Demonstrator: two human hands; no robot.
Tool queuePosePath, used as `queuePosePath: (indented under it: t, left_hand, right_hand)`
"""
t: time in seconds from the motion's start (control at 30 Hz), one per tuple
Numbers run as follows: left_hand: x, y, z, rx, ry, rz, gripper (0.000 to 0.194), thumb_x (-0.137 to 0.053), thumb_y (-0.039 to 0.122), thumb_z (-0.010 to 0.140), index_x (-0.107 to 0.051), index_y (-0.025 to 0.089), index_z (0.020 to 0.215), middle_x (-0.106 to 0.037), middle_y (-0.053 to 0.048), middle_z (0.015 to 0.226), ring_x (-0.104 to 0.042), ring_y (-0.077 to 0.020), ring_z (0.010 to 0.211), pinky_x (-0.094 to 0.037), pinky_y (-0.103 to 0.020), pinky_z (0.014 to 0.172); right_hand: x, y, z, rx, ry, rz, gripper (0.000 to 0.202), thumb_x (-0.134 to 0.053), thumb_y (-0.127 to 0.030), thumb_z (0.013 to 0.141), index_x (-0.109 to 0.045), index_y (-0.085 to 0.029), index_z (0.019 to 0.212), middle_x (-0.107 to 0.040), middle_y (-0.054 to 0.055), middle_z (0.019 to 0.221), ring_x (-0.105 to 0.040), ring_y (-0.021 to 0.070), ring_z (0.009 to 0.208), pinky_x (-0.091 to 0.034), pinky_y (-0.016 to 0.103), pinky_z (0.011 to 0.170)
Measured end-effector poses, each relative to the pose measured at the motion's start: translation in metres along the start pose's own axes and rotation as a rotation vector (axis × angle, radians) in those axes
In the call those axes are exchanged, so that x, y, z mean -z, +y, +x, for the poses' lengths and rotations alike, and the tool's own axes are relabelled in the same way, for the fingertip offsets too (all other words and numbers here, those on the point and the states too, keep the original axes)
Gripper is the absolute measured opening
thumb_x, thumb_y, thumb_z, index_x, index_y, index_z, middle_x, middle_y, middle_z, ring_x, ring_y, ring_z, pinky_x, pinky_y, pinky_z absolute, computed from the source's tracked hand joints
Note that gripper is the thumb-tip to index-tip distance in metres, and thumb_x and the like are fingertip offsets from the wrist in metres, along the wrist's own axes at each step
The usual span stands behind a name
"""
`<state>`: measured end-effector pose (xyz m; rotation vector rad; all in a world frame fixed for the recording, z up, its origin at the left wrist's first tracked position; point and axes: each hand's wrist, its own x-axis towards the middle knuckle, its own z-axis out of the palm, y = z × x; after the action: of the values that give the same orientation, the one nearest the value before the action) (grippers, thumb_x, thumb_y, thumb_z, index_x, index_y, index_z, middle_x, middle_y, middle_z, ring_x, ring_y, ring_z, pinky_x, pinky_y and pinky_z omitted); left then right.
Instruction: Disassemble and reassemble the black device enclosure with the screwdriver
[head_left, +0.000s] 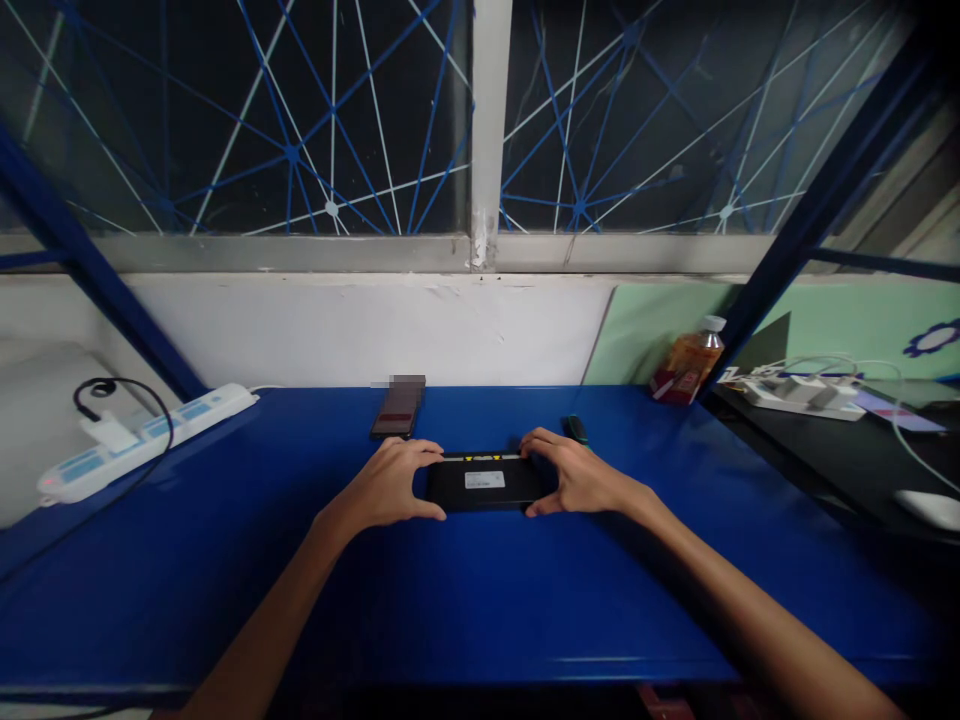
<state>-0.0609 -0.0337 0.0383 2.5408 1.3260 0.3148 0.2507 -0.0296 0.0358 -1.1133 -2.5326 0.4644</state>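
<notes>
A flat black box (457, 492) with a white label and yellow marks along its far edge lies at the middle of the blue table (480, 600). My left hand (394, 482) grips its left end, thumb at the near corner and fingers at the far corner. At the right end, my right hand (574, 475) holds it the same way. Beyond my left hand lies a dark phone (399, 408). A small dark object with a green edge (577, 430) rests just behind my right hand.
A white power strip (161, 435) with a plugged black cable runs along the left. At the back right stands a bottle (686, 365). Further right, a black surface (810, 450) holds another power strip, cables and a white mouse (928, 509). Blue frame posts rise on both sides.
</notes>
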Motion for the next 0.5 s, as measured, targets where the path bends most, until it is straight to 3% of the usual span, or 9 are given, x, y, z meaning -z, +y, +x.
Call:
queuePosePath:
  t: [0.5]
  left_hand:
    - [0.0003,-0.002,0.0012,-0.005,-0.011,0.023,0.07,-0.066,0.066,0.062,-0.06,0.025,0.119,-0.052,-0.005,0.13,-0.047,-0.0334,0.113,-0.038,-0.046,0.093]
  right_hand:
    - [-0.0007,0.0021,-0.001,0.031,0.012,-0.029,0.067,-0.075,-0.051,0.062,-0.057,-0.015,0.115,-0.054,0.012,0.116,-0.059,0.0261,0.096,-0.048,0.041,0.082]
